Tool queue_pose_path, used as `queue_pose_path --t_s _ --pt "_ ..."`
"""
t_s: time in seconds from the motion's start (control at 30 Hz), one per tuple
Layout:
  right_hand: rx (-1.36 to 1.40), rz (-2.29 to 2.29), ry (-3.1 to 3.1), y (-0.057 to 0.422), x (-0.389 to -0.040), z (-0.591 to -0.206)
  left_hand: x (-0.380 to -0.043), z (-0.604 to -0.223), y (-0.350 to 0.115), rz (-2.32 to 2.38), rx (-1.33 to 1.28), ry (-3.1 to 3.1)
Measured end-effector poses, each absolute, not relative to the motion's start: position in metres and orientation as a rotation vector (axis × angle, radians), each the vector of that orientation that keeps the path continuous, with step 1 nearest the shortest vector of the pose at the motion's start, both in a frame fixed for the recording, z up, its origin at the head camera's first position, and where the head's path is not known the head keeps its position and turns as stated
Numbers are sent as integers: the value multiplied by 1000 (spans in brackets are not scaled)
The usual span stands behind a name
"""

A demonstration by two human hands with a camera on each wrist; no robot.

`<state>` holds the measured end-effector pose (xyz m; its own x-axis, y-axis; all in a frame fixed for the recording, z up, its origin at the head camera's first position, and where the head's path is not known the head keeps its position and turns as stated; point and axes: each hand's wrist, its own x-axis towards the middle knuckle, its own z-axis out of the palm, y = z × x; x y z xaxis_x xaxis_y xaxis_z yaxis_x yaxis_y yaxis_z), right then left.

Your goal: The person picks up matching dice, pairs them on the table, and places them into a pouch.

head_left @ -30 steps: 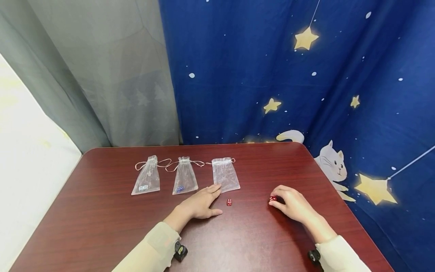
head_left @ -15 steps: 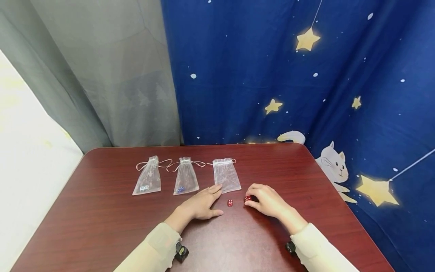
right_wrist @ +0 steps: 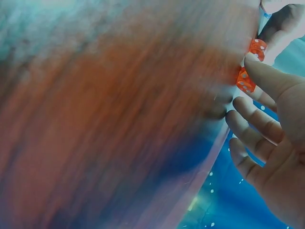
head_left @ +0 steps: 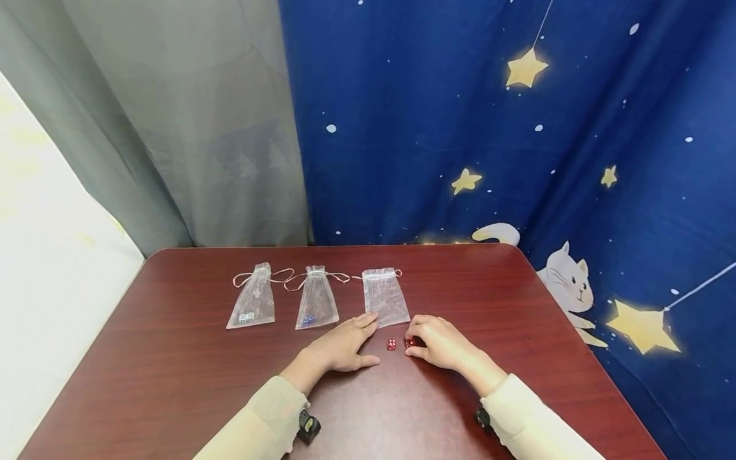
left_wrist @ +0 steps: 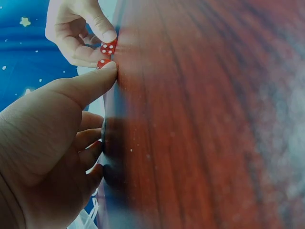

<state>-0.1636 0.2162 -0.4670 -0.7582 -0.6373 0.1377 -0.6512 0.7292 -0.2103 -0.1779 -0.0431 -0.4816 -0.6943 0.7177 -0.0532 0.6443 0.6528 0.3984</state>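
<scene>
My right hand pinches a red die between thumb and forefinger at the tabletop. Just to its left, a second red die sits on the table, between the two hands. My left hand rests on the table with fingers extended and thumb out, its fingertips at the near left corner of a flat sheer drawstring bag. In the left wrist view the held die lies under the right thumb; the loose die appears beside the left thumb. Both dice show in the right wrist view.
Two more sheer bags lie to the left on the reddish-brown table: one bag holds blue dice, the other bag white dice. Their drawstrings are tied in bows. A starry blue curtain hangs behind the table.
My right hand has slid left across the table with its red die, until it is close beside the other red die. My left hand stays in place at the bag.
</scene>
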Motion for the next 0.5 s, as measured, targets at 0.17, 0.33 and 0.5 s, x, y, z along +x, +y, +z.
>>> queue_pose_path --t_s 0.17,0.33,0.5 --pt "1064 382 -2880 216 -165 -467 -178 -478 -43 522 1114 2657" --pt "1028 407 -2868 215 -163 -467 -178 -479 -42 535 1105 2651" --pt "1001 467 -2808 215 -164 -465 -179 -477 -41 618 1072 2642"
